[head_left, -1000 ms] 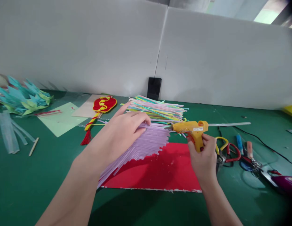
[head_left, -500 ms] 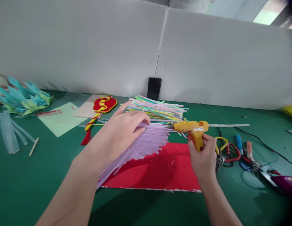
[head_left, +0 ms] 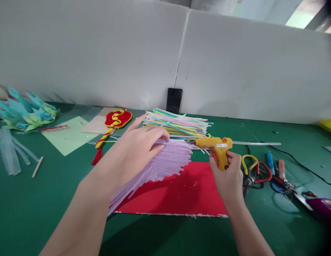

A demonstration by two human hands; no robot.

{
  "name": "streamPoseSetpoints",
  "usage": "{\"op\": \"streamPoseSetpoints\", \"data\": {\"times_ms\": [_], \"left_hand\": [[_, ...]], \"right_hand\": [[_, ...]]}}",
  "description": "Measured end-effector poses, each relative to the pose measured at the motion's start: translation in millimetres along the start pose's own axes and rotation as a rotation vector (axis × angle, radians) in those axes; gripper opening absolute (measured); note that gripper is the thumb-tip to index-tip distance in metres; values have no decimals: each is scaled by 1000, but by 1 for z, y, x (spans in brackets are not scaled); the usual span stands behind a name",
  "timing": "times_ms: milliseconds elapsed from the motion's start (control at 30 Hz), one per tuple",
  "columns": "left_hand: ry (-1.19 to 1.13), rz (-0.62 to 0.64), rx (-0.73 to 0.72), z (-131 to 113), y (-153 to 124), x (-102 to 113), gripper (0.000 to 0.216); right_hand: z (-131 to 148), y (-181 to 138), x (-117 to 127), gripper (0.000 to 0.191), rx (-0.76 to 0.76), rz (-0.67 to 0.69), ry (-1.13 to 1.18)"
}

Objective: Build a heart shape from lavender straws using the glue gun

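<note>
With the left hand spread wide and flat, presses down on a panel of lilac straws in the middle of the frame, fingertips up near its far edge. Grips a yellow glue gun in the right hand, just right of centre, closed tight round the handle. Aims the nozzle left at the panel's right corner, touching or a hair off it, honestly can't tell which. Clear glue stick poking out the back of the gun toward the right. Panel partly on top of a red card, lower centre, all of it on the green mat. Right behind the panel, a loose pile of coloured straws; further back, a dark phone leaning on the white board. Just right of the gun hand, snips with yellow and red handles. Over on the left, a red and yellow tasselled ornament and a teal paper piece.
</note>
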State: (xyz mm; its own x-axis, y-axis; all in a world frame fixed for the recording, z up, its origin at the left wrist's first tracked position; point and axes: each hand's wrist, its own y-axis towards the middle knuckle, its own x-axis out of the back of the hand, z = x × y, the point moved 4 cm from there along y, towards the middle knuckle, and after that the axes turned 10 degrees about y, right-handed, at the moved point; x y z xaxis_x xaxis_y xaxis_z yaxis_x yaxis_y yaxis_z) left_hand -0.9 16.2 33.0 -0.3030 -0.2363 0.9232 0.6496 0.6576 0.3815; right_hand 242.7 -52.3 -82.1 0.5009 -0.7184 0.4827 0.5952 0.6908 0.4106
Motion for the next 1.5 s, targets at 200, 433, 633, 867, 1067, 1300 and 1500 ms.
{"op": "streamPoseSetpoints", "data": {"times_ms": [200,433,633,867,1067,1300,1500], "left_hand": [[-36,26,37,1,0,5,10],[-112,114,23,-4,0,7,10],[-136,150,-39,-10,0,0,9],[-176,170,-135,-21,1,-11,10],[-184,222,-152,-26,4,-18,14],[-195,250,-137,-24,5,-23,12],[-163,233,-67,-22,2,-26,11]], "right_hand": [[-18,-1,-17,41,11,185,-238],[-24,-1,-22,43,163,277,-243],[12,4,-5,27,186,244,249],[33,-4,-6,16,159,447,529],[36,-5,-4,12,183,489,571],[34,-5,-4,7,177,493,596],[34,-4,-2,8,214,396,590]]}}
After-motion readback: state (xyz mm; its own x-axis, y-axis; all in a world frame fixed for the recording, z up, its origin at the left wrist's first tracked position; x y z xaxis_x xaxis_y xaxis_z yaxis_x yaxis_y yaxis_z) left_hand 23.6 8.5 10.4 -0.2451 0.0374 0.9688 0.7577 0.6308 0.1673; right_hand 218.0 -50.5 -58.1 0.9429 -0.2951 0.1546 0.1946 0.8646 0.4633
